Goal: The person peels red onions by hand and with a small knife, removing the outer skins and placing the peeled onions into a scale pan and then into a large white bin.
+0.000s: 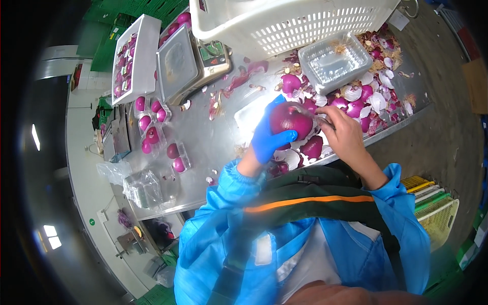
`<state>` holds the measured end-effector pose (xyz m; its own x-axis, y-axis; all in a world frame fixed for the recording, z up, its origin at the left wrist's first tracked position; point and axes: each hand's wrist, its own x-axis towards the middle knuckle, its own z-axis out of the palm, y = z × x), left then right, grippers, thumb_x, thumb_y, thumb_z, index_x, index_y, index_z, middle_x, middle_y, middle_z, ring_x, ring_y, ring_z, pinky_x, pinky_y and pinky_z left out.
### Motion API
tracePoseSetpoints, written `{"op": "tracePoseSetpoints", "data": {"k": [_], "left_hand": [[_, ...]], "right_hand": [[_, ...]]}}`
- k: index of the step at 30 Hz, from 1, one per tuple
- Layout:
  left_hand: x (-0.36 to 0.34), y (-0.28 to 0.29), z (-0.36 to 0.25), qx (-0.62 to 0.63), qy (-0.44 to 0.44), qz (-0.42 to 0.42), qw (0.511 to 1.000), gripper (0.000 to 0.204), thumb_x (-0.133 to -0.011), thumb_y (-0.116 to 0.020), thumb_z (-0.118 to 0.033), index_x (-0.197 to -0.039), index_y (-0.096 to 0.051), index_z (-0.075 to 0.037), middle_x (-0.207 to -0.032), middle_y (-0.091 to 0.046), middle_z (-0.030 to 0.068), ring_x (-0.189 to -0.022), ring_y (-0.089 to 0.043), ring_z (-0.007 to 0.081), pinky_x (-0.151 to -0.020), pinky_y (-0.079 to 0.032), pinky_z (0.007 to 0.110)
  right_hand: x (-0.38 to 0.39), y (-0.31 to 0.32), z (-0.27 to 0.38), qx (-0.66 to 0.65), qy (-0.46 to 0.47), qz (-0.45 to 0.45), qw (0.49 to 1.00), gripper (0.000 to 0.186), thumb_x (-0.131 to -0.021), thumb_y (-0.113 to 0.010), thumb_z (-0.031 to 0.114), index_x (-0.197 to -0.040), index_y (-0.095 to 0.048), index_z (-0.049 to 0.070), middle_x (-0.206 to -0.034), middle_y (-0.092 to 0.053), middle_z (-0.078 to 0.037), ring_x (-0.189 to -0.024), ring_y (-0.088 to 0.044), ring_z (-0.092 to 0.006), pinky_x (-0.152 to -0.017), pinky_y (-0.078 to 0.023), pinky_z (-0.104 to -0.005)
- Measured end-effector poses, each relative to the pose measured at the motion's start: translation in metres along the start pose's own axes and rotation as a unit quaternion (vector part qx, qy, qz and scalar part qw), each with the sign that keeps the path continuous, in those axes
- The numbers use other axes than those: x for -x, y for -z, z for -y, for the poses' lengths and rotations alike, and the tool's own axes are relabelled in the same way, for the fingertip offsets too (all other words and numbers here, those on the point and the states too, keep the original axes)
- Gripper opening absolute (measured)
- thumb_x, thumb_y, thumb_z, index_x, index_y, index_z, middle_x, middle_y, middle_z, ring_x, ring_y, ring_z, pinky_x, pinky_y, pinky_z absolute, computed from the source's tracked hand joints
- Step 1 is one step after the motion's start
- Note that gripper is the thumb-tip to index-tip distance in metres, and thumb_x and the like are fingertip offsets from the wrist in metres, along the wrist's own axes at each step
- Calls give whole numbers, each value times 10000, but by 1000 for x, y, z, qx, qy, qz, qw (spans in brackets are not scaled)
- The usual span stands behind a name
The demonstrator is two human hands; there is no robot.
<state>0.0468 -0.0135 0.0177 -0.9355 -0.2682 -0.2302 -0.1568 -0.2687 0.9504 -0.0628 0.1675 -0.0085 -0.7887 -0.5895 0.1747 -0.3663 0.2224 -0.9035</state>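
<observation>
My left hand (266, 136), in a blue glove, is wrapped round a large red onion (292, 122) over the near edge of the metal table (203, 134). Bare fingers of my right hand (343, 133) are pinched together at the onion's right side. Whatever lies between them is too small to make out. Below and to the right, loose onion skins (377, 101) and several more onions, such as a dark red onion (312, 147), are spread over the tabletop. Just beyond my hands rests a clear plastic tray (335, 61) with some root scraps in it.
A white slotted crate (305, 25) stands at the far side. To the left are a scale (179, 63), a white box (147, 51) of packed onions and small clear packs (152, 134) of onions. Crumpled plastic film (142, 185) lies at the left corner. Coloured baskets (434, 213) stand at right.
</observation>
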Motion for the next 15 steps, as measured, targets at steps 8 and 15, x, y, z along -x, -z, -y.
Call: {"op": "tracePoseSetpoints", "data": {"k": [8, 15], "left_hand": [[9, -4, 2, -95, -17, 12, 995, 856, -700, -828, -134, -1401, -352, -13, -1262, -550, 107, -1178, -524, 220, -1018, -421, 366], [7, -7, 0, -89, -32, -1, 996, 867, -693, -840, -171, -1393, -353, -17, -1263, -549, 127, -1161, -540, 223, -1011, -427, 370]], "right_hand": [[-8, 2, 14, 249, 179, 12, 952, 310, -703, -691, 74, -995, -606, 136, -783, -529, -39, -661, -603, -232, -535, -470, -354], [4, 7, -18, 222, 111, 51, 967, 325, -813, -659, 145, -1127, -602, 83, -897, -614, -74, -715, -642, -237, -570, -485, -369]]}}
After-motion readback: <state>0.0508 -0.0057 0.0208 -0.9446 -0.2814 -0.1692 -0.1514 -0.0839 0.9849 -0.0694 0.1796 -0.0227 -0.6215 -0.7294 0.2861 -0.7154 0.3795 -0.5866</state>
